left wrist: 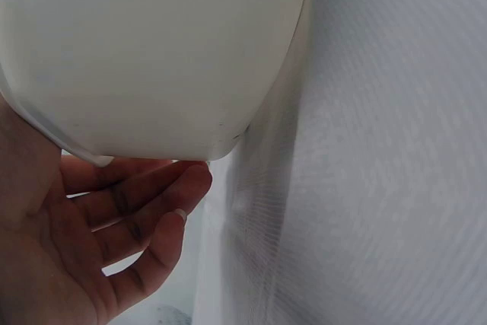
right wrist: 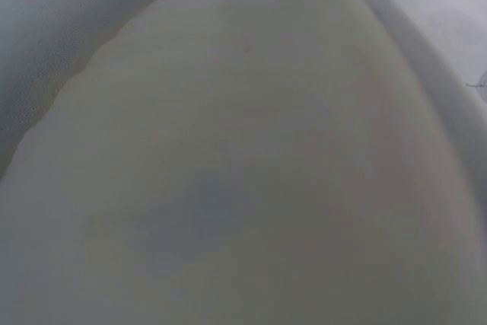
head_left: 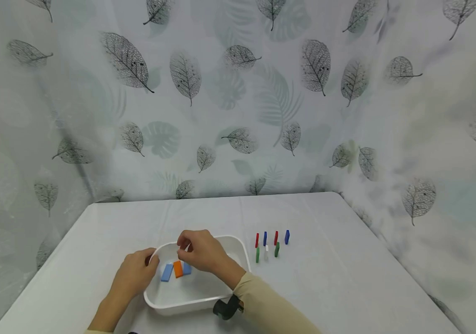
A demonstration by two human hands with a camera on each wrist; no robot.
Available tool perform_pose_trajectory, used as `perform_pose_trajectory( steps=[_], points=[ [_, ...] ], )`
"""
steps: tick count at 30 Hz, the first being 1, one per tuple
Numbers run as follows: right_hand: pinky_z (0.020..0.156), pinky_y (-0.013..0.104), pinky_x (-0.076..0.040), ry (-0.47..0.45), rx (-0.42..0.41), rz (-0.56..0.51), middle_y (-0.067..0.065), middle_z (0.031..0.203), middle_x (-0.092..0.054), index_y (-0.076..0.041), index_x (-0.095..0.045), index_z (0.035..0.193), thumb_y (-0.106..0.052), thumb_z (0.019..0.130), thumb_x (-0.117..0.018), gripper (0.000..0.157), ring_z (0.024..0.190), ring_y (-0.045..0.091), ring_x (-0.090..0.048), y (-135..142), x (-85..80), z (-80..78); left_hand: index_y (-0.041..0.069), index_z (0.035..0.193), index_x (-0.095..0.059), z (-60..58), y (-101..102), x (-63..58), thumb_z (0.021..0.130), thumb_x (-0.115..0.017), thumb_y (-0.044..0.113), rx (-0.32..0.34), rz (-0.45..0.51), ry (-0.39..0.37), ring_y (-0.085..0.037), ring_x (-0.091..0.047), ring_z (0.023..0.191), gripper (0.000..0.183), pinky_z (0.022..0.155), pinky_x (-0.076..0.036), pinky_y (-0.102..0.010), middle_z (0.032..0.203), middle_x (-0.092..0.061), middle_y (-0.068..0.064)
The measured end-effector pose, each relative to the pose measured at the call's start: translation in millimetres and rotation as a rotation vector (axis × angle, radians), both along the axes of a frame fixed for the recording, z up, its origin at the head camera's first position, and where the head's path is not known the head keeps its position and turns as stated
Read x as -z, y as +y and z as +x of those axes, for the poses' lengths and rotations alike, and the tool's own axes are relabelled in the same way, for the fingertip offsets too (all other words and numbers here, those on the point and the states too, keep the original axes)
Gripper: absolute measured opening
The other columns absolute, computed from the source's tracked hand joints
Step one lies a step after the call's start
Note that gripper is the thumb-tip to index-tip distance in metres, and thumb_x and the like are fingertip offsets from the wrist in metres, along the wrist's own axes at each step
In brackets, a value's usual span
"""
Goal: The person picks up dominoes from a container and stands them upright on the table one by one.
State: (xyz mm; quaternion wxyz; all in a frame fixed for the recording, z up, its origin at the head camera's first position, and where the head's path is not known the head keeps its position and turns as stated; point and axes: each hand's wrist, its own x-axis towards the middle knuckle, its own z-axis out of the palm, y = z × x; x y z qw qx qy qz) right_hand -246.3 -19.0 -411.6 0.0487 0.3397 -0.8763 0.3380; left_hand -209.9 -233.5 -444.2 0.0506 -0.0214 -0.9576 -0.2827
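My left hand (head_left: 135,273) grips the left rim of a white plastic tub (head_left: 196,304). In the left wrist view its bent fingers (left wrist: 152,195) lie along the tub's outer wall. Over the tub's left part hangs my right hand (head_left: 202,250), fingers loosely bent toward the thumb, and I see nothing between them. Just below it, on the tub floor, lie a light blue tile (head_left: 167,272), an orange tile (head_left: 178,269) and another blue tile (head_left: 187,268), partly covered by the hand. The right wrist view shows only a blurred pale surface.
Right of the tub, several small tiles stand on edge in two rows on the white table (head_left: 325,278). A blue tile (head_left: 286,237) ends the back row; a green tile (head_left: 277,249) and a white tile (head_left: 266,252) are in front. A leaf-patterned curtain (head_left: 221,116) encloses the table.
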Motion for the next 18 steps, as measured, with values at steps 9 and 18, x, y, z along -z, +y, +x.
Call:
perform_pose_trajectory(
  steps=[9, 18],
  points=[
    [0.060, 0.021, -0.045, -0.034, 0.121, 0.362, -0.010, 0.085, -0.065, -0.018, -0.073, 0.109, -0.023, 0.093, -0.077, 0.017, 0.070, 0.005, -0.054, -18.6, 3.3, -1.8, -0.006, 0.123, -0.069, -0.5, -0.5, -0.2, 0.101, -0.057, 0.016, -0.007, -0.004, -0.006, -0.022, -0.057, 0.078, 0.034, 0.071, -0.053, -0.044, 0.094, -0.071, -0.009],
    [0.059, 0.027, -0.047, 0.025, 0.181, 0.547, -0.010, 0.089, -0.068, -0.020, -0.075, 0.109, -0.027, 0.091, -0.079, 0.020, 0.070, 0.009, -0.053, -21.8, 15.9, 0.1, -0.006, 0.123, -0.070, -0.1, 0.6, 1.7, 0.101, -0.057, 0.015, 0.002, -0.010, 0.003, -0.023, -0.057, 0.078, 0.033, 0.072, -0.053, -0.046, 0.095, -0.071, -0.009]
  ],
)
